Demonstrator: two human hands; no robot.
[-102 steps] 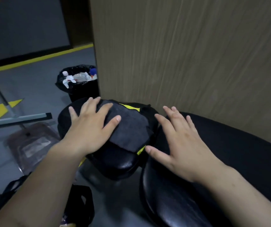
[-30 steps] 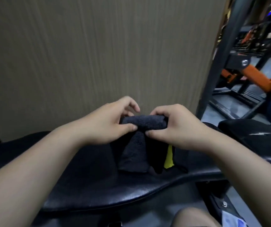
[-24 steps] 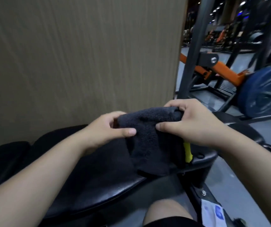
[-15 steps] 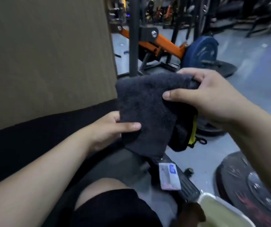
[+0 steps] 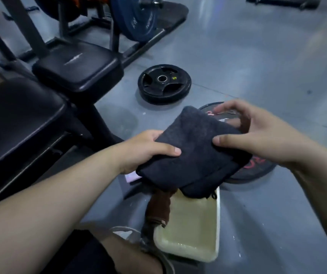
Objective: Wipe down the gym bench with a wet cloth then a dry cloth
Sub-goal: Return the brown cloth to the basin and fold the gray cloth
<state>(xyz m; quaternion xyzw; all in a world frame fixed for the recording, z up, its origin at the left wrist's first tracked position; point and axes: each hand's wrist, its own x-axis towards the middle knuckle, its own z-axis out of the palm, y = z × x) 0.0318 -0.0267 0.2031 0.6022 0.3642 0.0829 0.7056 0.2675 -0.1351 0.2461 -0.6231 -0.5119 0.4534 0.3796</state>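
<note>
Both of my hands hold a folded dark grey cloth (image 5: pixel 194 153) in the air, above the floor and to the right of the bench. My left hand (image 5: pixel 146 150) grips its left edge with the thumb on top. Over at the cloth's right edge, my right hand (image 5: pixel 257 133) pinches it between thumb and fingers. The black padded gym bench (image 5: pixel 18 117) runs along the left, with a second black pad (image 5: pixel 79 66) beyond it. A brown cloth (image 5: pixel 159 206) hangs over the rim of a white tray (image 5: pixel 216 254) of yellowish liquid, directly under the grey cloth.
A small black weight plate (image 5: pixel 164 83) lies flat on the grey floor ahead. A larger plate with red lettering (image 5: pixel 255 165) lies under my right hand. A blue plate (image 5: pixel 133 16) is mounted on a rack at the back. My knee and shoe show at the bottom.
I lifted the grey cloth off the bench with both hands and swung it right and down. It is now over the tray on the floor; my view turned from the wall to the floor.
</note>
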